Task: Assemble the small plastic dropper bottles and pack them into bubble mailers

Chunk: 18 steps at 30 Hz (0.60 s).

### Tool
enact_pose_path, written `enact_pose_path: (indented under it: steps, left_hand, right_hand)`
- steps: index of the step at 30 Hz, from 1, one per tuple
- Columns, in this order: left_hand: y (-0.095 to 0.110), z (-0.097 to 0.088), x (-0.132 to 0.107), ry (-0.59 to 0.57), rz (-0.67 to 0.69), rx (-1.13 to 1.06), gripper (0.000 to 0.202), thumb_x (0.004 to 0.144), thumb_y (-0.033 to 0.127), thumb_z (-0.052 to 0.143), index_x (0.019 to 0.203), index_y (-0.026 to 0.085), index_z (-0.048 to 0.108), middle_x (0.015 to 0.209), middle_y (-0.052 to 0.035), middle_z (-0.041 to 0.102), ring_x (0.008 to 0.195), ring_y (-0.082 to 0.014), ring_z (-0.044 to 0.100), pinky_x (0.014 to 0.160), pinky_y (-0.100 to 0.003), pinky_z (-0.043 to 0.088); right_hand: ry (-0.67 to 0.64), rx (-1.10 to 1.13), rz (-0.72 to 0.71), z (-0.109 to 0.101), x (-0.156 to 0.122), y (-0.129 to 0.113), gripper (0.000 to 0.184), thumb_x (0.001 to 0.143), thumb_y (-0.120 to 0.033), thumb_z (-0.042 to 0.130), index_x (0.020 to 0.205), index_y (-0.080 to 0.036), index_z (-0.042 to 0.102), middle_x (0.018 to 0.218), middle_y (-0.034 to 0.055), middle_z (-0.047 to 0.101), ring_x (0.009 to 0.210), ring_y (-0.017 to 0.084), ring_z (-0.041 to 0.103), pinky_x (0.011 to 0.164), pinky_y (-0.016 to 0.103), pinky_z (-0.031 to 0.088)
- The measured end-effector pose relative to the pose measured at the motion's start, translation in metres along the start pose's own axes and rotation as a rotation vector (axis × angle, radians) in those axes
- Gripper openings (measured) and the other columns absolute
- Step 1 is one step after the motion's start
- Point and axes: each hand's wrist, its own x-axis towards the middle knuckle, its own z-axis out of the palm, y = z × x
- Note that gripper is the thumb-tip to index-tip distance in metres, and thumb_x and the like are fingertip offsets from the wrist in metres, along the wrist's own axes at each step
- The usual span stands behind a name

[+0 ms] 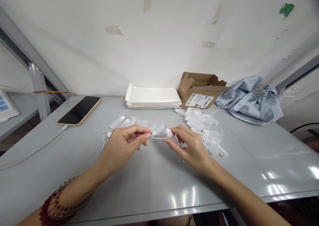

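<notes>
My left hand (126, 143) and my right hand (189, 146) meet over the middle of the grey table (154, 182). The left fingers pinch a thin white string loop (157, 138). My right thumb and fingers pinch a small clear plastic tag with a white tip (168, 132), joined to that loop. A row of similar clear tags (134, 122) lies just beyond my left hand. A looser pile of tags with strings (204, 128) sits beside and beyond my right hand. A dark red bead bracelet (59, 202) circles my left wrist.
A phone (79, 110) lies face up at the left, its white cable (32, 151) trailing to the table edge. A stack of white trays (153, 98), an open cardboard box (200, 90) and a crumpled blue cloth (250, 101) stand along the back wall.
</notes>
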Motion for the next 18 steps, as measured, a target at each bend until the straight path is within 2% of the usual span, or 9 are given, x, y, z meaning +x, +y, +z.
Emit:
enact_pose_path:
  steps: [3,5,10,18]
  left_hand:
    - [0.0024,0.0009,-0.0005,0.007,-0.007,0.000,0.014,0.079,0.034,0.064,0.077,0.022,0.070,0.059,0.0035,0.063,0.056,-0.0096,0.055,0.055,-0.018,0.047]
    - [0.0031,0.0015,-0.0005,0.002,-0.014,-0.010,0.014,0.078,0.035,0.065,0.074,0.021,0.070,0.058,0.0035,0.062,0.056,-0.0099,0.054,0.055,-0.018,0.047]
    - [0.0010,0.0021,-0.0005,-0.046,-0.026,-0.017,0.015,0.077,0.035,0.066,0.072,0.021,0.069,0.058,0.0033,0.061,0.056,-0.0108,0.054,0.055,-0.020,0.048]
    - [-0.0025,0.0006,-0.0003,-0.117,-0.032,-0.048,0.018,0.082,0.039,0.060,0.080,0.023,0.067,0.063,0.0038,0.062,0.058,-0.0102,0.053,0.059,-0.021,0.048]
  right_hand:
    - [-0.111,-0.025,-0.060,0.0014,-0.0023,-0.0023,0.021,0.091,-0.028,0.049,0.101,-0.013,0.060,0.068,0.0022,0.059,0.053,0.010,0.049,0.049,0.022,0.038]
    - [-0.135,-0.048,-0.116,0.0038,-0.0046,-0.0042,0.022,0.091,-0.027,0.050,0.103,-0.012,0.060,0.065,0.0018,0.060,0.051,0.010,0.050,0.048,0.022,0.036]
    - [-0.074,-0.088,-0.210,0.0078,-0.0076,-0.0081,0.022,0.091,-0.028,0.049,0.103,-0.011,0.058,0.064,0.0019,0.061,0.050,0.010,0.050,0.046,0.022,0.034]
    - [-0.058,-0.092,-0.239,0.0050,-0.0061,-0.0090,0.022,0.090,-0.025,0.051,0.103,-0.009,0.058,0.063,0.0017,0.060,0.049,0.010,0.050,0.044,0.023,0.034]
